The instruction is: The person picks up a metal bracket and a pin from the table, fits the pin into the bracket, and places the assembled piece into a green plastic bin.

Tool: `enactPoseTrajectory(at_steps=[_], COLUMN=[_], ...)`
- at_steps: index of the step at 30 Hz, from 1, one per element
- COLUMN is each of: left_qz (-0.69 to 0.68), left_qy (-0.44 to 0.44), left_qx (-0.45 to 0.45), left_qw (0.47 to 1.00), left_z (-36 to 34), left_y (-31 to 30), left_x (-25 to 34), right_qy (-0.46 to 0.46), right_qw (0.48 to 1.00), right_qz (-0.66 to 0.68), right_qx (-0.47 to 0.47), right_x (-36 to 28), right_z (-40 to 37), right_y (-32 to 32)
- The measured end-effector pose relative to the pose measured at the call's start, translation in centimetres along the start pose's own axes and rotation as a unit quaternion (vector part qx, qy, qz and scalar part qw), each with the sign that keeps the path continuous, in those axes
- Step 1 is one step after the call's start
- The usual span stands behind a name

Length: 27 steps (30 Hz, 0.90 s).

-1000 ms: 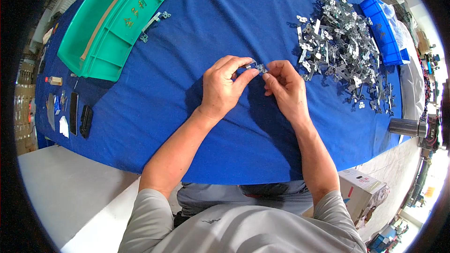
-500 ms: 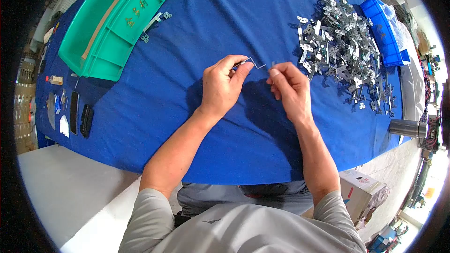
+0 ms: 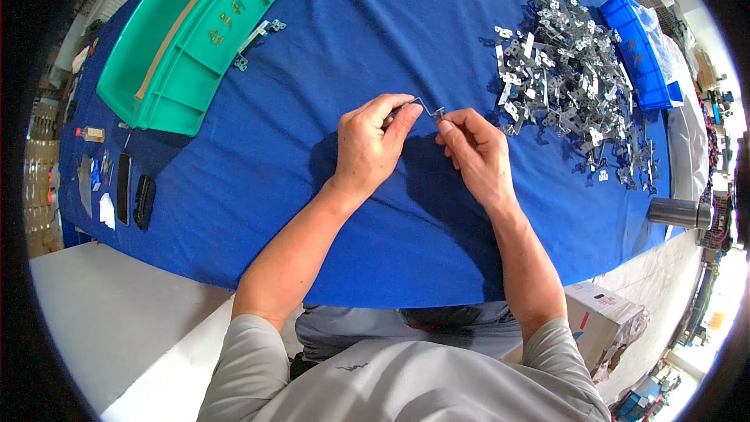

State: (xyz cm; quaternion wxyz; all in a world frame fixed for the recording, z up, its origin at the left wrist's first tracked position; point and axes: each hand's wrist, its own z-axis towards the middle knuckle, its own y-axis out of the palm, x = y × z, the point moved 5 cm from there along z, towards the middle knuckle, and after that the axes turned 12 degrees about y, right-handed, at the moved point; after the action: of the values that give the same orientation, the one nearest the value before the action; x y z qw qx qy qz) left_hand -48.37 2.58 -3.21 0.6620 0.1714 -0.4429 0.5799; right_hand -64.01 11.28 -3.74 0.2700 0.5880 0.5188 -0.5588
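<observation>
— Blue cloth (image 3: 312, 211) covers the whole table. What is closest to us?

— A grey shirt (image 3: 391, 383) at the bottom edge, with both forearms reaching up to mid-frame.

— And the hands?

— The left hand (image 3: 371, 144) has thumb and forefinger closed on one end of a strip (image 3: 426, 104). The right hand (image 3: 476, 152) pinches the other end, its remaining fingers curled in.

— What does the strip look like?

— Thin, grey metal, bent in a step. It is held just above the cloth at centre frame, between the two hands.

— Can you see its ends?

— No, the fingertips cover them. There is a small bright bit at the right thumb, too small to make out.

— Farther back?

— A pile (image 3: 566, 78) of shiny metal parts at upper right, a blue bin (image 3: 637, 51) just beyond it, and a green tray (image 3: 195, 31) at upper left, cut off by the frame edge.
</observation>
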Motion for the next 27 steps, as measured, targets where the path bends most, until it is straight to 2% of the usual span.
enactPoseTrajectory(at_steps=[7,10,13,16,19,22,23,25,27], left_qz=[0.016,0.020,0.030,0.038,0.044,0.060,0.066,0.040,0.017], left_qy=[0.027,0.042,0.048,0.056,0.081,0.126,0.142,0.081,0.037], left_qx=[-0.025,-0.028,-0.032,-0.044,-0.051,-0.067,-0.074,-0.091,-0.095], left_qw=[0.999,0.999,0.998,0.997,0.994,0.988,0.985,0.992,0.995], left_z=[0.2,0.1,0.1,0.0,-0.1,-0.1,-0.2,-0.2,0.2], left_y=[-0.1,0.0,0.1,0.2,0.3,0.6,0.7,0.7,0.4], left_x=[0.4,0.6,0.5,0.6,0.6,0.6,0.8,1.0,0.9], right_qy=[-0.040,-0.016,-0.009,-0.010,0.033,-0.146,-0.132,-0.107,-0.189], right_qw=[0.995,0.996,0.998,0.995,0.999,0.978,0.984,0.987,0.974], right_qz=[-0.083,-0.070,0.048,0.102,-0.003,-0.116,-0.066,0.034,-0.020], right_qx=[0.048,0.045,0.030,0.010,-0.025,0.092,0.101,0.119,0.119], right_x=[0.0,0.4,0.5,-0.1,0.8,-0.7,-0.6,-0.9,-1.6], right_z=[0.2,0.4,0.6,0.3,0.5,0.1,0.1,-0.1,-0.2], right_y=[-0.4,-0.3,0.0,0.4,-0.2,-1.0,-1.2,-1.7,-1.3])
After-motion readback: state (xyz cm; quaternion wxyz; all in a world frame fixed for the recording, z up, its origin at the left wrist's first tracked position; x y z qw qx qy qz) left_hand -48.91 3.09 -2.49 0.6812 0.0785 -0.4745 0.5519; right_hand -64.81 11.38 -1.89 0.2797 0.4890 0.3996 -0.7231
